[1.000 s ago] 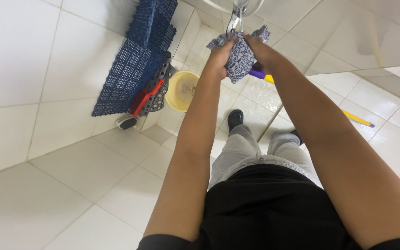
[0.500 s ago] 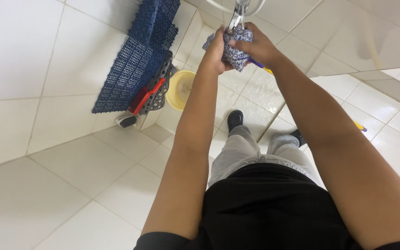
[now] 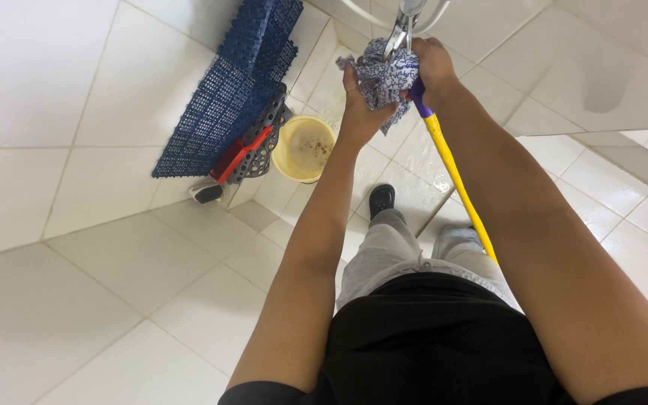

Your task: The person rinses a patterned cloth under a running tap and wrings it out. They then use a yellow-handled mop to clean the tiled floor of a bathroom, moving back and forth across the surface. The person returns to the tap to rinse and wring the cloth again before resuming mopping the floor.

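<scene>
Both arms reach forward to a crumpled cloth [image 3: 384,79], a thin, wrinkled fabric in white with a dense blue print, bunched up against a shiny metal tap [image 3: 401,26] near the top edge of the view. The left hand [image 3: 359,105] is clenched on the cloth from below and the side, fingers folded into its creases. The right hand [image 3: 433,64] grips the cloth's other side and, by the look of it, is also wrapped round the top of a stick [image 3: 455,176], a smooth, straight yellow pole with a purple end piece that slants down past the right forearm towards the person's legs. Below the hands, on the glossy white tiled floor [image 3: 114,300], stands a round pale-yellow bucket [image 3: 305,148] of plastic, with brownish specks on its bottom. Just beside the bucket, propped against the tiled wall, lean blue mats [image 3: 223,105]: stiff plastic grids with an open lattice of small square holes. In front of them stands a dark grey perforated piece with a red bar [image 3: 245,150] across it; what it is cannot be told. The person wears grey trousers [image 3: 384,251] of soft knit, a black top, and a dark shoe [image 3: 381,199].
</scene>
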